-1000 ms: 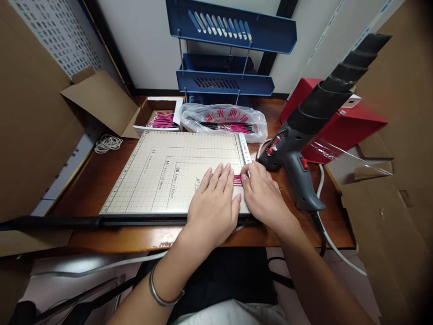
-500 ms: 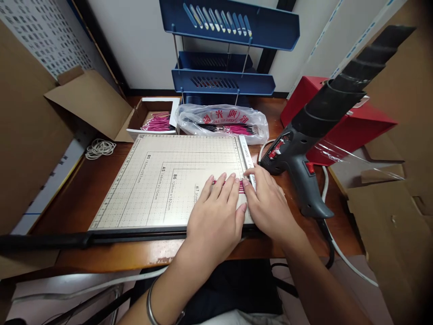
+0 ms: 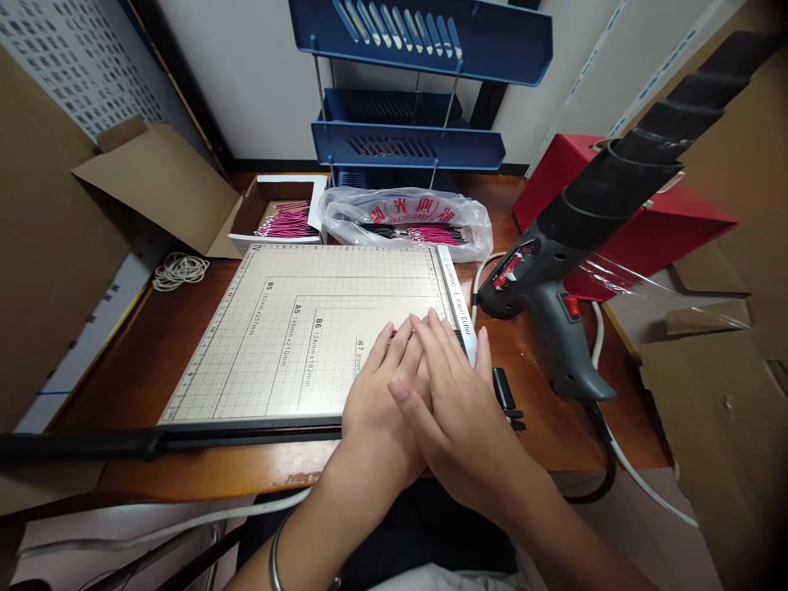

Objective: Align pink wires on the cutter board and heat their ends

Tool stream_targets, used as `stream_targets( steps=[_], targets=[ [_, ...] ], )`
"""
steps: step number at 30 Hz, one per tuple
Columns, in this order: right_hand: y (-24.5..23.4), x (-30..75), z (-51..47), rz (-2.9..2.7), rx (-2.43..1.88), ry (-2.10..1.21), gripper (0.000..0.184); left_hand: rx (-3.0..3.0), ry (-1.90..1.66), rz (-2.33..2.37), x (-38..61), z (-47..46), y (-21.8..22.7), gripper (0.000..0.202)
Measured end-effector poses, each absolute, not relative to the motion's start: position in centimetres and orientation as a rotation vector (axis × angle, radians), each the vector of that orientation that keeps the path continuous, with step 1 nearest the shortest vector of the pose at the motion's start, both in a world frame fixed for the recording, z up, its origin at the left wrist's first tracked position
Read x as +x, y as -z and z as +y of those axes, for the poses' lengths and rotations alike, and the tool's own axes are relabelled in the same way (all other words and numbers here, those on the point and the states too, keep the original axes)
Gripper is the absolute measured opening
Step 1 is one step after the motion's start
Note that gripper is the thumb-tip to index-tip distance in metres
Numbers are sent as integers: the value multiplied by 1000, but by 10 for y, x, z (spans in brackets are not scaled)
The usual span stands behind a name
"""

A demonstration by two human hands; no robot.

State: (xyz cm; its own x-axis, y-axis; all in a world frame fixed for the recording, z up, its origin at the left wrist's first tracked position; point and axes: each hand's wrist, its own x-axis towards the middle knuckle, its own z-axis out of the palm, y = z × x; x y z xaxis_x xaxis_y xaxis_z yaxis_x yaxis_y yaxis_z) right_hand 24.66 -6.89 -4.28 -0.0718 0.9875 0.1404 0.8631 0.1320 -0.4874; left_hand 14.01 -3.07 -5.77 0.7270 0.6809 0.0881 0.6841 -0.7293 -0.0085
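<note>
My left hand point(image 3: 378, 402) lies flat, fingers stretched out, on the right part of a paper cutter's gridded board point(image 3: 246, 328). A bit of pink-red strands point(image 3: 392, 334), perhaps thin wires, shows at its fingertips; the rest is hidden beneath the hands. Partly covering the left hand is my right hand point(image 3: 465, 402), also flat, its thumb across the back of the left and its little finger out by the white ruler edge point(image 3: 456, 291). The cutter's black handle point(image 3: 86, 443) lies down along the front edge, to the left.
Behind the board stand a box point(image 3: 277, 240) and a plastic bag point(image 3: 345, 217), both with pink-red strands. Blue shelves point(image 3: 468, 148) rise at the back. A heat gun point(image 3: 554, 271) stands on the right before a red box point(image 3: 665, 230). A coiled white cord point(image 3: 180, 271) lies left.
My right hand has moved left from the ruler edge onto the back of my left hand. It now hides the strands that showed between the hands. My left hand stays in place.
</note>
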Motion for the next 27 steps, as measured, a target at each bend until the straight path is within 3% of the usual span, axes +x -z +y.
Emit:
stream_targets(
  steps=[11,17,27],
  targets=[
    [49,253,-70,-2053,-1835,-302,87,-2921,174,-1179,139,-28,55,72],
    [56,256,-71,-2092,-1783,-205,95,-2829,428,-1276,119,-30,48,58],
    [63,254,-72,-2127,-1810,-42,89,-2802,501,-1371,93,-26,39,49]
  ],
)
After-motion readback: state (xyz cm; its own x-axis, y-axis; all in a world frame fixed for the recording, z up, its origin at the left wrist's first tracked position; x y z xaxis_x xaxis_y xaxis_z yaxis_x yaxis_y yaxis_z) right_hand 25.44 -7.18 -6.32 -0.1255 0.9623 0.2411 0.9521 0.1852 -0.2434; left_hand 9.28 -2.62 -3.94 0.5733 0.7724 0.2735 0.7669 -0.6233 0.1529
